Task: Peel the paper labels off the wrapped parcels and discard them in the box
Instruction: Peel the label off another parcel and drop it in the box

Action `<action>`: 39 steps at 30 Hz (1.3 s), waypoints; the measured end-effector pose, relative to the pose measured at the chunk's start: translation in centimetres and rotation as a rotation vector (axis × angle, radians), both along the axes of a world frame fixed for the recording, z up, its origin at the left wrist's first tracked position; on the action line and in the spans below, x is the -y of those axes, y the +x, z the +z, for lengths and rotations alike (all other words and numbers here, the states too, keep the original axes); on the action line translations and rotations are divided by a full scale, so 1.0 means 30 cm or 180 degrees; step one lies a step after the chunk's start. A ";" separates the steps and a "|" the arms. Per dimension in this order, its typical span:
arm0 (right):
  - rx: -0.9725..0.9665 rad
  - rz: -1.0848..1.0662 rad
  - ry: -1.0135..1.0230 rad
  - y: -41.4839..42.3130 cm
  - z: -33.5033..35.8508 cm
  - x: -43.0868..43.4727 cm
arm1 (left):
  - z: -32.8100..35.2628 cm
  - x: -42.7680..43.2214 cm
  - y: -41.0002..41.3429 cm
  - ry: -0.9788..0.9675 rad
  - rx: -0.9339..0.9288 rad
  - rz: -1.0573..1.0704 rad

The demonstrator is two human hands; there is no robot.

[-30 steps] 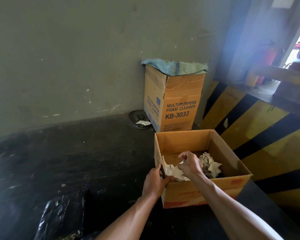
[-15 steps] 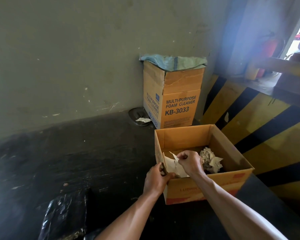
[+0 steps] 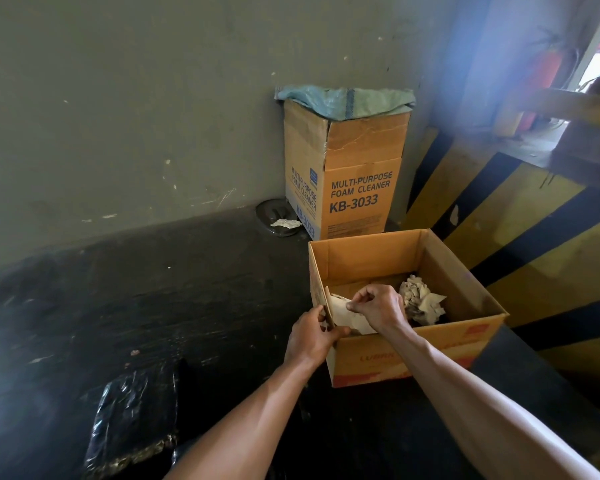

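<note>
Paper label (image 3: 343, 311) sits at open box's (image 3: 465, 292) near-left corner, pinched by both hands: left hand (image 3: 312, 336) grips it against the box wall, right hand (image 3: 378, 308) nips its upper edge. Crumpled labels (image 3: 420, 301) lie inside.

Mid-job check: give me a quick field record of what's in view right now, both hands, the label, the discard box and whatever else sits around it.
left hand: at open box's near-left corner, pinching something thin and dark
right hand: over box, pinching paper label
open box: holds crumpled paper
tall box: behind, marked KB-3033, bluish sack lining its top
black wrapped parcel: lower left
paper scrap: beside tall box
</note>
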State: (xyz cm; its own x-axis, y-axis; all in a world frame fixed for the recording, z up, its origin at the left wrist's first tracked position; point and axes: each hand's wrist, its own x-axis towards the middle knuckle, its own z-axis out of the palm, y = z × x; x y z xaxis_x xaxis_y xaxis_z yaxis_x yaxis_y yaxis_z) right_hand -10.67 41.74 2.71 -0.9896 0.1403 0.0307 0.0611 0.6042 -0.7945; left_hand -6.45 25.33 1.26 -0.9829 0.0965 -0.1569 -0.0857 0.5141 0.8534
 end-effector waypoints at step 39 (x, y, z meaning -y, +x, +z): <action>0.0162 -0.0183 0.0271 0.181 0.030 0.219 | 0.016 0.437 0.118 -0.0037 0.0036 0.0737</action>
State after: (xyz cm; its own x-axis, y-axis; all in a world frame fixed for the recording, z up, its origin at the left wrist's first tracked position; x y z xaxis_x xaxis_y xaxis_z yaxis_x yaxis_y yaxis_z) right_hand -5.25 35.18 3.61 -0.9806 0.1961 -0.0053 0.1367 0.6637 -0.7354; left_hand -2.92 12.23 1.73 -0.9768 -0.1334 -0.1677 -0.2120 0.4894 0.8459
